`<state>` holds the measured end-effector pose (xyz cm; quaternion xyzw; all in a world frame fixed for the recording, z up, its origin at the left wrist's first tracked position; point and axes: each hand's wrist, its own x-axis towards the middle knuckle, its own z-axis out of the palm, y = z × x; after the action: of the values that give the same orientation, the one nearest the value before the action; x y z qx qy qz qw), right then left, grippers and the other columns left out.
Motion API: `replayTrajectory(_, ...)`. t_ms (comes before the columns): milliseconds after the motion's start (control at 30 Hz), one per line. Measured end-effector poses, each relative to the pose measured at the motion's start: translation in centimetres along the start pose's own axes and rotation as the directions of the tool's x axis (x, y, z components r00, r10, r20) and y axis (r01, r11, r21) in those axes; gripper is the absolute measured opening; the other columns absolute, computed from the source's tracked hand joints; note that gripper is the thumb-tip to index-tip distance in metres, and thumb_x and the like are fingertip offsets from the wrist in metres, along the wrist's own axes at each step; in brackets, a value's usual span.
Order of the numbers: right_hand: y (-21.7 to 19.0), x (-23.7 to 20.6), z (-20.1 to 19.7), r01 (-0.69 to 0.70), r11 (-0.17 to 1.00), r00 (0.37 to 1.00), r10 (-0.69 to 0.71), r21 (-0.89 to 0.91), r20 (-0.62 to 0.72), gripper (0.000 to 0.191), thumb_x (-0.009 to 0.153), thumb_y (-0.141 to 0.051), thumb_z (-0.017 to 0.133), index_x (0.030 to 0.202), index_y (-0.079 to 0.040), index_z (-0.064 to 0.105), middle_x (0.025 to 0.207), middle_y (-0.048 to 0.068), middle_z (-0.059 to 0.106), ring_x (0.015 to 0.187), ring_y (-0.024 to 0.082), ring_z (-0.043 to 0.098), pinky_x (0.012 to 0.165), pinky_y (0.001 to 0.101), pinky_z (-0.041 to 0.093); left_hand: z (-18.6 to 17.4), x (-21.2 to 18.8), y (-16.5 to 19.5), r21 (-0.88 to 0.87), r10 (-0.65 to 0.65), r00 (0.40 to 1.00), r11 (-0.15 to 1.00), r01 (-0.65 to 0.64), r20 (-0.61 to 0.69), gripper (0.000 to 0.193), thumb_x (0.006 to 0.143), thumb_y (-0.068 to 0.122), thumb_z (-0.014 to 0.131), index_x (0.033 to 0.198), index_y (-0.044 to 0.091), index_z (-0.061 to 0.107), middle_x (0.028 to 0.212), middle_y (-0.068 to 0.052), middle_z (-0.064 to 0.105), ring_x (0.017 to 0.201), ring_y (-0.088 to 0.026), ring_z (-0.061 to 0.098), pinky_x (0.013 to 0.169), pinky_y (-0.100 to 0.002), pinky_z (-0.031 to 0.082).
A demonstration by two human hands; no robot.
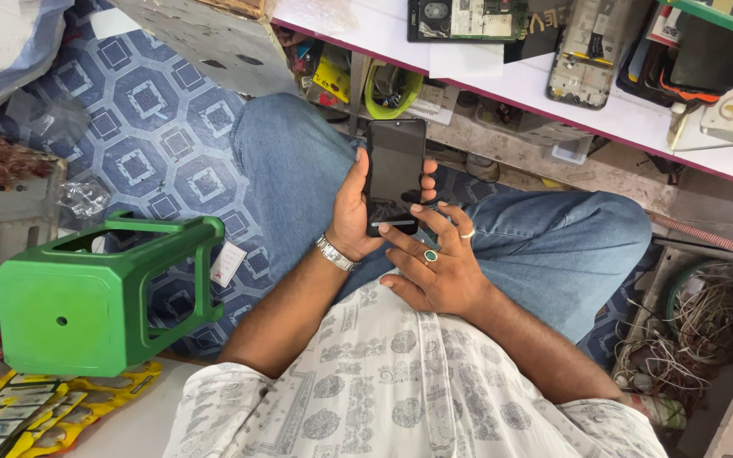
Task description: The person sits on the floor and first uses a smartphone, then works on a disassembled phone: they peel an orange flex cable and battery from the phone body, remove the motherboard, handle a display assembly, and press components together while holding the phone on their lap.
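A black smartphone (395, 170) with a dark screen stands upright above my lap, over my blue jeans (299, 161). My left hand (352, 210) wraps around its left edge and lower back, a metal watch on the wrist. My right hand (434, 259), wearing a green-stone ring and a silver ring, rests just below the phone with its fingers touching the bottom edge of the screen.
A green plastic stool (86, 297) lies on its side at the left on the patterned blue floor. A white workbench (519, 80) at the top carries opened phones and parts. A tangle of wires (706, 331) sits at the right. Yellow packets (36, 411) lie bottom left.
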<state>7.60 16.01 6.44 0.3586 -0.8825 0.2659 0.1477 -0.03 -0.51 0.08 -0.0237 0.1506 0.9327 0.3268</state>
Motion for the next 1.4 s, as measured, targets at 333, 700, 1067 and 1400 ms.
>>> replayTrajectory(333, 0.1, -0.8, 0.1, 0.002, 0.999, 0.996, 0.003, 0.054, -0.090, 0.031, 0.093, -0.035, 0.081, 0.104, -0.010, 0.067, 0.135, 0.006, 0.064, 0.131, 0.034, 0.048, 0.112, 0.0603, 0.035, 0.0, 0.0, 0.0, -0.006, 0.008, 1.000, 1.000, -0.008, 0.008, 0.079, 0.111, 0.063, 0.029, 0.144, -0.005, 0.052, 0.137, -0.019, 0.063, 0.118, -0.026, 0.067, 0.103, -0.042, 0.056)
replayTrajectory(700, 0.8, 0.5, 0.6, -0.209, 0.972, 0.976, 0.202, -0.105, -0.078, 0.060, 0.095, -0.055, 0.069, 0.124, -0.003, 0.063, 0.155, 0.028, 0.042, 0.141, 0.047, 0.032, 0.112, 0.0655, 0.027, 0.2, -0.1, -0.5, -0.005, -0.032, 0.999, 0.999, 0.032, 0.016, 0.072, 0.112, 0.059, 0.027, 0.147, 0.001, 0.049, 0.140, -0.019, 0.062, 0.127, -0.029, 0.064, 0.109, -0.044, 0.054)
replayTrajectory(1067, 0.9, -0.7, 0.6, -0.293, 0.952, 0.929, 0.305, 0.087, -0.208, 0.046, 0.092, -0.028, 0.078, 0.124, -0.001, 0.060, 0.147, 0.022, 0.048, 0.132, 0.041, 0.043, 0.111, 0.0563, 0.036, 0.0, 0.2, -0.6, -0.011, -0.004, 0.999, 1.000, 0.004, 0.033, 0.073, 0.114, 0.058, 0.028, 0.147, -0.003, 0.050, 0.138, -0.020, 0.063, 0.119, -0.028, 0.066, 0.104, -0.044, 0.055)
replayTrajectory(1400, 1.0, -0.4, 1.2, -0.398, 0.875, 0.900, 0.431, 0.275, -0.067, 0.051, 0.092, -0.017, 0.075, 0.135, 0.004, 0.058, 0.117, 0.014, 0.063, 0.105, 0.029, 0.059, 0.094, 0.0431, 0.046, -0.6, 0.4, -1.6, 0.485, 0.123, 0.986, 0.873, -0.053, -0.116, 0.067, 0.116, 0.049, 0.037, 0.143, -0.008, 0.059, 0.128, -0.022, 0.065, 0.115, -0.026, 0.064, 0.102, -0.040, 0.053)
